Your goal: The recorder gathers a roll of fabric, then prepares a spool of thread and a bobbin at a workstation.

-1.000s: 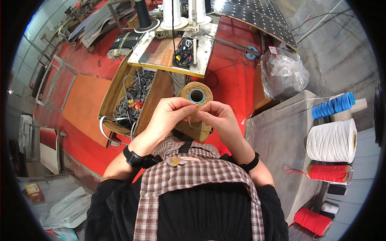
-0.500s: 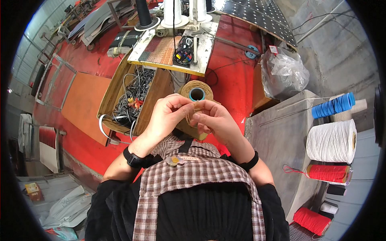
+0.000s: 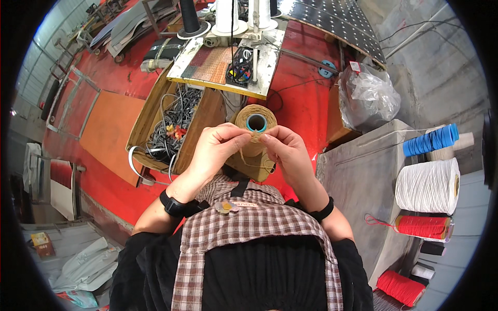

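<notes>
Red workshop floor (image 3: pixel 301 78) all around, and both hands meet right at the tan twine spool (image 3: pixel 255 136) standing in front of the person's chest. Left hand (image 3: pixel 215 150) and right hand (image 3: pixel 285 150) each pinch its thin tan strand, fingertips nearly touching. Beside the spool, one open cardboard box (image 3: pixel 207 116) holds a tangle of cables. On the grey bench (image 3: pixel 358 176) to the right lie two red spools, one white and one blue.

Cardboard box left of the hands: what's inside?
The cardboard box holds tangled dark cables with a small red-yellow piece. The left hand covers its near corner; the bottom is hidden.
</notes>
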`<state>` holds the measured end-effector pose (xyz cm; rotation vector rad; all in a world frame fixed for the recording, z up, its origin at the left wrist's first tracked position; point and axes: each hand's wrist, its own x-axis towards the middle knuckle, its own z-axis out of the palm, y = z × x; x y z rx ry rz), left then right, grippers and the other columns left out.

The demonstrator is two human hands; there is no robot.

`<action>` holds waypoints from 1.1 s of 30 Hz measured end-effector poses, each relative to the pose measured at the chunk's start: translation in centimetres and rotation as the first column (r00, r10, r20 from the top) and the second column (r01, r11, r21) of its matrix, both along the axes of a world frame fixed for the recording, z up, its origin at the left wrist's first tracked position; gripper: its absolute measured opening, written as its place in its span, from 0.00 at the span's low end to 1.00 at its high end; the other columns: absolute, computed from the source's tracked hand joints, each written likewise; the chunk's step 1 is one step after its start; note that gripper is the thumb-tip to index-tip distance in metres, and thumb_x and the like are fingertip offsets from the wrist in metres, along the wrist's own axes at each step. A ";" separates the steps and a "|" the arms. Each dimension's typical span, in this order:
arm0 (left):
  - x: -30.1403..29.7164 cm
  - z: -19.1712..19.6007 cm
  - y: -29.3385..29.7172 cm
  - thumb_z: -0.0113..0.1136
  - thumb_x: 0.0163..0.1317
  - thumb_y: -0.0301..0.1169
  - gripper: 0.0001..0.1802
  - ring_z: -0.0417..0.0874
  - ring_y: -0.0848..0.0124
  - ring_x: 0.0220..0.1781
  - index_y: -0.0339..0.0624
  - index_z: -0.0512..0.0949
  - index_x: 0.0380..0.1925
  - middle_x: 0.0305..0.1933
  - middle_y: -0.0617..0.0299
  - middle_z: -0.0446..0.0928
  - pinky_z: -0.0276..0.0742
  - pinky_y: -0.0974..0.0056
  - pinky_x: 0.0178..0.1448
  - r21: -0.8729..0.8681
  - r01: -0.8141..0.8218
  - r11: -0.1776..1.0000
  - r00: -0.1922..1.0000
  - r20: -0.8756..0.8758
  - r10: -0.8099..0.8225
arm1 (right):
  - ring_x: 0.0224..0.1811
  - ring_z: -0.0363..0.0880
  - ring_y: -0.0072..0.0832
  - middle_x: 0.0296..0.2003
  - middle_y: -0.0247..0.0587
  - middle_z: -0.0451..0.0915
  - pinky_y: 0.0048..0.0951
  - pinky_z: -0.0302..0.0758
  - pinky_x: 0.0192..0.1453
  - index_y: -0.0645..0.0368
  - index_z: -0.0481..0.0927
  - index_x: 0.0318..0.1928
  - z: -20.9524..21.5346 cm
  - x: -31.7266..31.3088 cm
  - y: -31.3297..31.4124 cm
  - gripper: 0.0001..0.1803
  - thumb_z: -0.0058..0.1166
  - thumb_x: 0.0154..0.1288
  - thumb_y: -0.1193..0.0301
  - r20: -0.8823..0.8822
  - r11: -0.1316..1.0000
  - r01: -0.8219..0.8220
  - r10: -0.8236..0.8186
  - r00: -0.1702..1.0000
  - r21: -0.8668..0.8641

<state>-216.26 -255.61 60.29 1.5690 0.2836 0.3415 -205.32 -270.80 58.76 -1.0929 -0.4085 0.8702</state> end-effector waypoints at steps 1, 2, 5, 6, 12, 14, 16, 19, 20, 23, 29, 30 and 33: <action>0.0 0.3 -0.1 0.60 0.61 0.23 0.06 0.73 0.83 0.30 0.33 0.82 0.36 0.32 0.69 0.75 0.67 0.76 0.33 -0.031 0.011 0.999 1.000 -0.020 -0.012 | 0.21 0.61 0.08 0.22 0.23 0.71 0.13 0.56 0.24 0.59 0.77 0.35 -0.1 0.0 0.0 0.06 0.56 0.65 0.70 0.000 1.000 0.003 -0.003 1.000 -0.001; 0.0 0.5 -0.2 0.60 0.61 0.23 0.06 0.73 0.83 0.31 0.33 0.82 0.37 0.33 0.69 0.75 0.67 0.76 0.34 -0.063 0.021 0.998 0.999 -0.041 -0.024 | 0.21 0.61 0.07 0.22 0.22 0.71 0.13 0.56 0.23 0.59 0.77 0.35 -0.1 -0.1 0.1 0.06 0.56 0.65 0.70 -0.014 1.000 -0.003 0.003 1.000 0.011; 0.1 -0.1 -0.1 0.60 0.61 0.23 0.06 0.72 0.83 0.30 0.32 0.82 0.37 0.33 0.69 0.75 0.66 0.76 0.34 -0.106 0.022 0.994 0.999 -0.032 -0.025 | 0.20 0.60 0.07 0.22 0.22 0.70 0.13 0.54 0.23 0.60 0.77 0.35 -0.2 -0.4 0.3 0.05 0.56 0.66 0.71 -0.032 1.000 -0.023 0.023 0.999 0.020; 0.0 -0.1 -0.2 0.60 0.61 0.23 0.06 0.72 0.83 0.30 0.32 0.82 0.37 0.33 0.69 0.75 0.66 0.76 0.34 -0.105 0.022 0.994 0.999 -0.031 -0.025 | 0.20 0.60 0.07 0.21 0.21 0.70 0.13 0.54 0.23 0.59 0.77 0.35 -0.1 -0.5 0.4 0.05 0.56 0.66 0.71 -0.034 0.999 -0.031 0.031 0.999 0.017; 0.0 0.0 -0.2 0.59 0.61 0.23 0.06 0.71 0.83 0.30 0.34 0.82 0.38 0.30 0.71 0.75 0.65 0.77 0.33 -0.270 -0.006 0.963 0.993 -0.112 -0.025 | 0.21 0.60 0.06 0.23 0.21 0.71 0.13 0.53 0.23 0.60 0.78 0.36 0.1 -0.8 0.5 0.04 0.55 0.66 0.72 -0.036 0.999 -0.032 0.033 0.999 0.005; -0.1 -0.4 0.0 0.62 0.60 0.26 0.08 0.73 0.83 0.32 0.36 0.83 0.39 0.32 0.68 0.80 0.67 0.75 0.36 -0.305 0.002 0.952 0.993 -0.113 -0.038 | 0.22 0.61 0.06 0.24 0.21 0.72 0.13 0.54 0.24 0.61 0.79 0.36 0.3 -0.8 0.5 0.04 0.55 0.66 0.72 -0.025 0.999 -0.037 0.037 0.999 0.002; -0.2 -0.2 -0.1 0.61 0.60 0.25 0.07 0.72 0.83 0.31 0.36 0.83 0.38 0.31 0.69 0.78 0.67 0.76 0.35 -0.322 -0.010 0.947 0.991 -0.130 -0.034 | 0.23 0.62 0.06 0.25 0.22 0.73 0.13 0.55 0.25 0.61 0.79 0.36 0.4 -1.0 0.5 0.04 0.55 0.66 0.73 -0.015 0.999 -0.044 0.044 0.999 -0.002; -0.2 -0.1 0.0 0.59 0.61 0.23 0.06 0.72 0.83 0.30 0.35 0.82 0.38 0.30 0.69 0.77 0.67 0.77 0.34 -0.344 -0.019 0.939 0.988 -0.152 -0.035 | 0.25 0.64 0.06 0.26 0.22 0.75 0.13 0.57 0.26 0.61 0.79 0.36 0.6 -1.1 0.4 0.05 0.56 0.65 0.73 -0.006 0.999 -0.052 0.052 0.999 0.008; -0.3 -0.1 0.0 0.59 0.61 0.22 0.06 0.72 0.83 0.30 0.35 0.82 0.38 0.30 0.69 0.77 0.67 0.77 0.34 -0.349 -0.017 0.937 0.987 -0.158 -0.041 | 0.25 0.64 0.06 0.27 0.23 0.75 0.13 0.57 0.27 0.62 0.79 0.36 0.6 -1.0 0.4 0.05 0.56 0.65 0.73 0.000 0.998 -0.055 0.055 0.999 -0.004; -0.3 0.0 0.0 0.59 0.61 0.22 0.06 0.73 0.83 0.29 0.35 0.82 0.38 0.30 0.68 0.78 0.68 0.77 0.33 -0.358 -0.018 0.934 0.987 -0.156 -0.041 | 0.26 0.65 0.06 0.27 0.23 0.76 0.13 0.58 0.27 0.62 0.79 0.36 0.6 -1.0 0.4 0.05 0.55 0.65 0.73 0.009 0.998 -0.062 0.063 0.998 -0.018; -0.3 0.6 -0.1 0.59 0.61 0.22 0.06 0.74 0.83 0.27 0.36 0.82 0.37 0.27 0.68 0.78 0.69 0.78 0.29 -0.406 -0.029 0.914 0.980 -0.193 -0.055 | 0.27 0.67 0.07 0.28 0.24 0.76 0.13 0.61 0.29 0.63 0.79 0.37 0.9 -1.1 0.4 0.05 0.55 0.65 0.74 0.031 0.998 -0.055 0.056 0.998 -0.037; -0.3 0.3 -0.1 0.59 0.61 0.22 0.06 0.74 0.83 0.27 0.36 0.82 0.37 0.27 0.68 0.78 0.69 0.78 0.29 -0.406 -0.030 0.913 0.980 -0.192 -0.053 | 0.27 0.68 0.08 0.28 0.25 0.76 0.13 0.62 0.29 0.63 0.79 0.37 0.9 -1.2 0.5 0.05 0.56 0.65 0.74 0.042 0.998 -0.047 0.049 0.998 -0.043; -0.1 -0.7 -0.1 0.60 0.61 0.23 0.05 0.74 0.83 0.25 0.37 0.82 0.36 0.27 0.68 0.78 0.68 0.78 0.26 -0.380 -0.047 0.924 0.990 -0.144 -0.009 | 0.28 0.69 0.09 0.29 0.26 0.77 0.13 0.65 0.31 0.64 0.79 0.37 1.1 -1.2 0.5 0.05 0.56 0.65 0.74 0.053 0.996 -0.059 0.063 0.997 -0.072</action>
